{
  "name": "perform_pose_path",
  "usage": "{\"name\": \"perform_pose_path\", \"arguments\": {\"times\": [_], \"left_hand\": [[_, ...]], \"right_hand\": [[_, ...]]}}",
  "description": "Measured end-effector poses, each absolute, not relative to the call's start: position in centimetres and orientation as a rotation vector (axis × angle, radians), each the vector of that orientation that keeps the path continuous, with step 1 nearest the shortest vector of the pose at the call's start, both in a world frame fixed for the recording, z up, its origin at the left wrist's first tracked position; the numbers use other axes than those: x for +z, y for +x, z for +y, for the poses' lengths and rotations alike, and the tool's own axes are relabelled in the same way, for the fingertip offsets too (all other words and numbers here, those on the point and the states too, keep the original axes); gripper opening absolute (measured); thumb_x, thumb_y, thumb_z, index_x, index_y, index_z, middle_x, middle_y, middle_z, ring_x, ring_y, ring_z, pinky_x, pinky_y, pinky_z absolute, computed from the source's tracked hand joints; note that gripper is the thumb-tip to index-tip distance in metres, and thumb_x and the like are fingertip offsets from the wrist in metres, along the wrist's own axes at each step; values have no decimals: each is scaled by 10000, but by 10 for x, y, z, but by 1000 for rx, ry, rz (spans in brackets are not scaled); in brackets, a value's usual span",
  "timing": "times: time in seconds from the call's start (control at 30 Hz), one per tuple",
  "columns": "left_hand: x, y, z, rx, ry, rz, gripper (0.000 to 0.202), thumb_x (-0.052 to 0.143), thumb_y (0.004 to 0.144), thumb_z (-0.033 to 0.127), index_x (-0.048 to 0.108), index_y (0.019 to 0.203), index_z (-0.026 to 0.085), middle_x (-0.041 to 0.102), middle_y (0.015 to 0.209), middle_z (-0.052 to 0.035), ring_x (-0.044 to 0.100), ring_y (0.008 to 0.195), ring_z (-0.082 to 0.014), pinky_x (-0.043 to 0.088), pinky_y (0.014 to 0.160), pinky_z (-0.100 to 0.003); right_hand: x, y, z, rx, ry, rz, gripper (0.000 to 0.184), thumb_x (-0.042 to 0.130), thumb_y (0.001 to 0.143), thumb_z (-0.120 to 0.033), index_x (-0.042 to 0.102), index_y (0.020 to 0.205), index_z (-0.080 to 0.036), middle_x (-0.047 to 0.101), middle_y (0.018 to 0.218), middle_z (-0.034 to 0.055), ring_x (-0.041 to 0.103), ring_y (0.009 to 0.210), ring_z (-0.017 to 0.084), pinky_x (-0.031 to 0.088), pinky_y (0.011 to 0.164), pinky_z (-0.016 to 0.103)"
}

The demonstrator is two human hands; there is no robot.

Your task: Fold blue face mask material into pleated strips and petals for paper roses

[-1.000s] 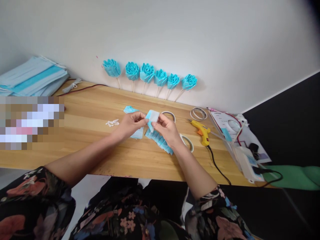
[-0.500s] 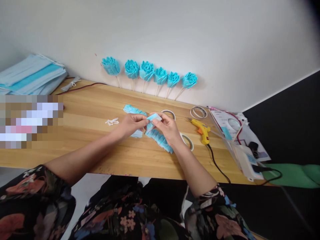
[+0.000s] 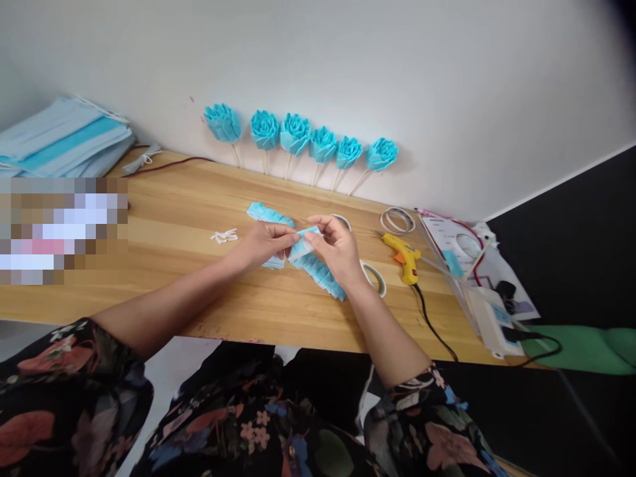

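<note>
Both hands meet over the middle of the wooden table [image 3: 173,265]. My left hand [image 3: 263,244] and my right hand [image 3: 338,250] pinch a small light-blue piece of mask fabric [image 3: 304,241] between their fingertips, folded into a narrow strip. Under the hands lie rows of cut blue fabric pieces [image 3: 320,275], with more blue pieces [image 3: 265,213] behind my left hand. A roll of tape [image 3: 375,277] lies just right of my right wrist.
Several blue fabric roses on sticks [image 3: 295,136] lean on the wall. A yellow glue gun [image 3: 405,255] with a black cord, a tape ring [image 3: 396,220], papers and a white box [image 3: 489,321] lie right. A stack of face masks [image 3: 59,139] sits far left, white ear loops [image 3: 223,236] nearby.
The blue piece, held flat and upright a second ago, has been turned and folded down into a narrow strip between both hands. The camera view has shifted slightly.
</note>
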State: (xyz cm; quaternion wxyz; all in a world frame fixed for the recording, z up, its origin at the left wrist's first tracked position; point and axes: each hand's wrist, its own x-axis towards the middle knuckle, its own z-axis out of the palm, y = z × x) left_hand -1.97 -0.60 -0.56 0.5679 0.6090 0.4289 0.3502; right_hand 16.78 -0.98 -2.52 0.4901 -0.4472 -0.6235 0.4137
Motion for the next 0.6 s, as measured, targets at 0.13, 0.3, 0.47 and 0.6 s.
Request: {"name": "perform_pose_path", "arguments": {"times": [0.13,0.3,0.47,0.6], "left_hand": [[-9,-19,-4,835,1400,1047,242,639,836,300,656,640,158,553,500,15,476,495,-86,359,518,-215],[-9,-19,-4,871,1297,1030,173,671,799,282,683,691,147,561,499,20,495,478,-88,396,516,-220],[-7,-18,-4,893,1168,1036,143,692,773,258,680,684,148,553,502,26,494,467,-87,421,511,-225],[-5,-18,-5,905,1190,1026,168,689,785,267,683,661,153,559,512,24,489,487,-88,436,534,-229]], "right_hand": [[-22,168,-11,910,-1110,-1606,242,743,801,-385,703,1007,-265,668,837,-24,586,695,122,506,658,275],[-17,169,-13,578,-1053,-1807,116,657,839,-209,737,885,-280,691,886,4,619,828,167,522,778,336],[-18,170,-12,421,-990,-1894,300,583,805,-74,752,873,-313,703,973,-9,642,946,183,505,925,409],[-19,170,-11,427,-990,-1889,300,577,833,-92,756,899,-324,712,1011,-6,651,986,191,503,948,431]]}}
